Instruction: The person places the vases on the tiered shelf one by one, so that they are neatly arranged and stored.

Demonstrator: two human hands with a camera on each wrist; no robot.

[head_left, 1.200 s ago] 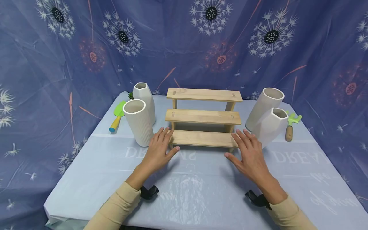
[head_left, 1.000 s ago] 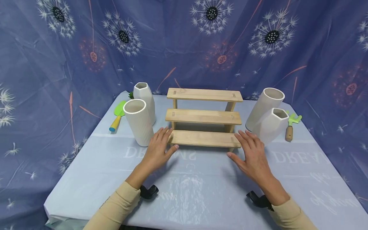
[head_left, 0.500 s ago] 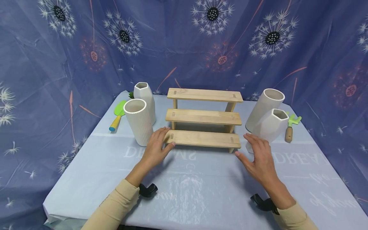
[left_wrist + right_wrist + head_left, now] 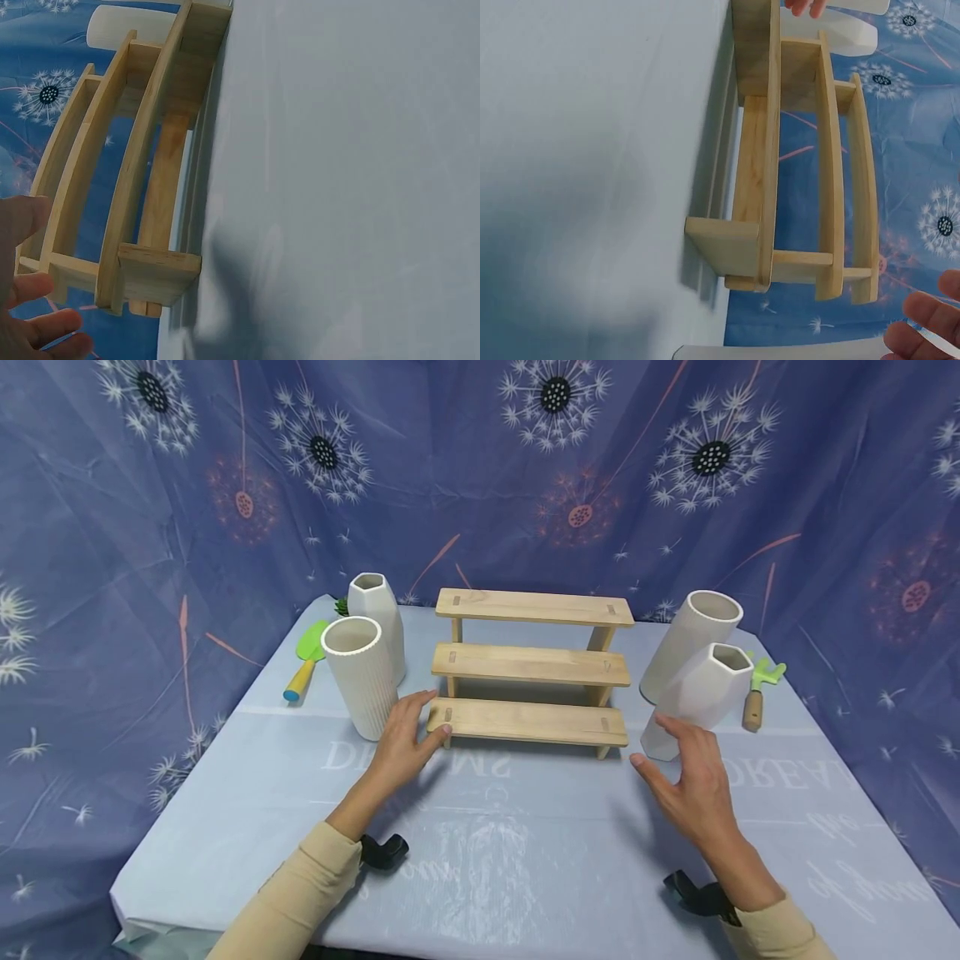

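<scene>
A three-tier wooden plant stand (image 4: 532, 720) stands mid-table, its steps rising toward the back. My left hand (image 4: 401, 750) is at the left end of its lowest step, fingers extended and holding nothing. In the left wrist view, these fingers (image 4: 52, 330) show beside the end of the stand (image 4: 142, 187). To the stand's right, my right hand (image 4: 697, 785) hovers with spread fingers and nothing in its grasp, overlapping the base of a white faceted vase (image 4: 697, 693). The right wrist view has its fingers (image 4: 930, 315) apart from the wood (image 4: 765, 150).
Left of the stand are a ribbed white vase (image 4: 363, 681) and another faceted one (image 4: 378, 610), beside a green trowel (image 4: 307, 656) with a yellow handle. A white cylindrical vase (image 4: 690, 639) and a small green garden fork (image 4: 757, 693) are at right. A dandelion-print cloth (image 4: 450, 468) hangs behind.
My right hand has drawn away from the stand's right end, rightward and toward me. My left hand has slid slightly left off the lowest step's end. The stand stays in place.
</scene>
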